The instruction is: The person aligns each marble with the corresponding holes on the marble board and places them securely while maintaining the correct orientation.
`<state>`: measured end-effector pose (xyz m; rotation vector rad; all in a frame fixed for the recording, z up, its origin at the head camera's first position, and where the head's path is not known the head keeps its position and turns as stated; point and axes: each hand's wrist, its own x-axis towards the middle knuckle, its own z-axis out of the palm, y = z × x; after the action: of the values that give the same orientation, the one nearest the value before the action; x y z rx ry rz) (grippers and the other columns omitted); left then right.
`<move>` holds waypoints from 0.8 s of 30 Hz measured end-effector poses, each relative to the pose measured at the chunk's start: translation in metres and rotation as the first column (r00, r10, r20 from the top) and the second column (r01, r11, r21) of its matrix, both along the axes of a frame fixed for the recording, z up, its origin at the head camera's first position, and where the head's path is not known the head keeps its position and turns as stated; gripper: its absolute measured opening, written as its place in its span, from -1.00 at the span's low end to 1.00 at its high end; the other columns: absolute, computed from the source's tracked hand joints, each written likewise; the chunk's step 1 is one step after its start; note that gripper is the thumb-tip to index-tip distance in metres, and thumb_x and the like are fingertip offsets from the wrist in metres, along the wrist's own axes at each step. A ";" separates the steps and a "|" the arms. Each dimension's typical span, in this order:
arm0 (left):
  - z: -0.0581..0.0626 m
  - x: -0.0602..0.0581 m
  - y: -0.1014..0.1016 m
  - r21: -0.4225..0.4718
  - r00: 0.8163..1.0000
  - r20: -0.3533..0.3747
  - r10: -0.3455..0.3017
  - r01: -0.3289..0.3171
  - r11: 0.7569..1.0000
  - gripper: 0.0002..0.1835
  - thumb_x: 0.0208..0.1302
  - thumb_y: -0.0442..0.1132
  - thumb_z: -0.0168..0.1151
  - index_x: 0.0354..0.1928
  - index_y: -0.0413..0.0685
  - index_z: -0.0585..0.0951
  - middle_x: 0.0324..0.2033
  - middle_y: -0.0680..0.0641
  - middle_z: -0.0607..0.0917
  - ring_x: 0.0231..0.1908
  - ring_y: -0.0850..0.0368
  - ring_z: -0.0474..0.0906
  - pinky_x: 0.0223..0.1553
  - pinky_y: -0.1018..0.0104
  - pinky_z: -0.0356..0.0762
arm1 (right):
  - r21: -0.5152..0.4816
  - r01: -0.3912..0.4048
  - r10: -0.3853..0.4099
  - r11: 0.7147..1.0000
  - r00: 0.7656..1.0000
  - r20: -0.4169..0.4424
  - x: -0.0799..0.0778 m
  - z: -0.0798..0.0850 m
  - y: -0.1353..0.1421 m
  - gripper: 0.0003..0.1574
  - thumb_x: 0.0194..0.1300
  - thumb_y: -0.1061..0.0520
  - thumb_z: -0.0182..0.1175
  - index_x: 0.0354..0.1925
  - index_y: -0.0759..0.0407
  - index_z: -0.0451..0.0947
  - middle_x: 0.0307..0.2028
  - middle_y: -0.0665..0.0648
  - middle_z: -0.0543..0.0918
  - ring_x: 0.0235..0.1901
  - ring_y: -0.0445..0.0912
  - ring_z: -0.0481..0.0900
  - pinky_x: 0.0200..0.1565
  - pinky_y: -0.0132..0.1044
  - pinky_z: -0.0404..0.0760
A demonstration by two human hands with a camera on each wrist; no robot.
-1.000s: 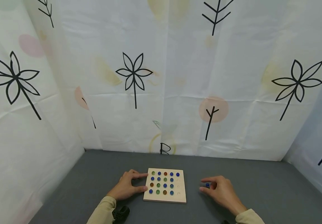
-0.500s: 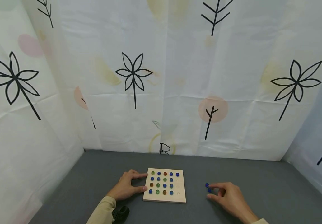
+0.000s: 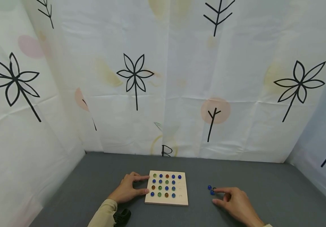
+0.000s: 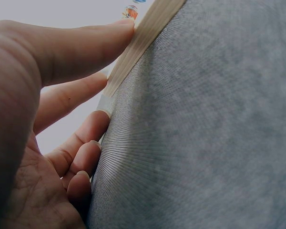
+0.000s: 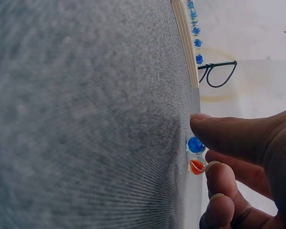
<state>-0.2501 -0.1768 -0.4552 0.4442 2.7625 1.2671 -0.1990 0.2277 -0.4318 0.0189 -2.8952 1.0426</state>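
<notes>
A light wooden board (image 3: 166, 203) lies on the grey table, with several blue, green and amber marbles seated in rows. Three bare hollows show in its right column. My left hand (image 3: 126, 189) touches the board's left edge with thumb and index fingertip; the left wrist view shows the thumb (image 4: 95, 45) against the wooden side. Right of the board, my right hand (image 3: 235, 201) has its thumb and index finger apart beside loose marbles. Two are blue marbles (image 3: 209, 187); a darker one is partly hidden at the index fingertip. An orange-streaked marble (image 5: 197, 166) sits beside a blue one in the right wrist view.
The grey tabletop (image 3: 109, 164) runs back to a white patterned cloth (image 3: 180, 78) that hangs behind and at both sides. A black device (image 3: 122, 217) is by the left wrist.
My right hand has drawn back to the right and slightly nearer. Blue marbles that lay within its fingers now sit outside them, and a darker marble shows at the index fingertip. The left hand stays put.
</notes>
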 end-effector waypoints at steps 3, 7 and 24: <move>0.000 0.000 0.000 0.002 1.000 0.003 0.002 -0.002 1.000 -0.42 0.17 0.11 0.51 0.25 0.21 0.67 0.00 0.01 0.51 0.06 -0.05 0.31 0.06 -0.28 0.26 | 0.000 -0.007 0.007 1.000 1.000 0.003 -0.002 0.000 0.000 -0.63 0.05 0.10 0.57 -0.11 0.05 0.80 -0.68 -0.01 0.47 -0.68 -0.12 0.36 -0.56 -0.30 0.26; -0.001 0.000 0.000 0.004 1.000 0.000 0.003 -0.003 1.000 -0.42 0.17 0.11 0.51 0.25 0.21 0.67 0.00 0.00 0.52 0.07 -0.06 0.32 0.07 -0.29 0.26 | 0.000 -0.013 0.013 1.000 1.000 0.009 -0.003 0.001 -0.002 -0.63 0.05 0.10 0.57 -0.10 0.06 0.80 -0.68 -0.01 0.48 -0.68 -0.12 0.37 -0.55 -0.30 0.28; -0.001 0.000 0.001 0.002 1.000 -0.002 0.005 -0.005 1.000 -0.42 0.17 0.11 0.51 0.24 0.21 0.68 0.00 0.01 0.52 0.08 -0.07 0.33 0.08 -0.32 0.24 | -0.017 -0.055 0.056 0.998 0.998 0.021 -0.004 -0.005 -0.006 -0.72 0.08 0.04 0.56 -0.19 0.04 0.82 -0.67 -0.04 0.51 -0.66 -0.14 0.39 -0.55 -0.32 0.27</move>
<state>-0.2502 -0.1757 -0.4557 0.4389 2.7654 1.2719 -0.2030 0.2215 -0.4368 0.0883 -2.9210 1.0826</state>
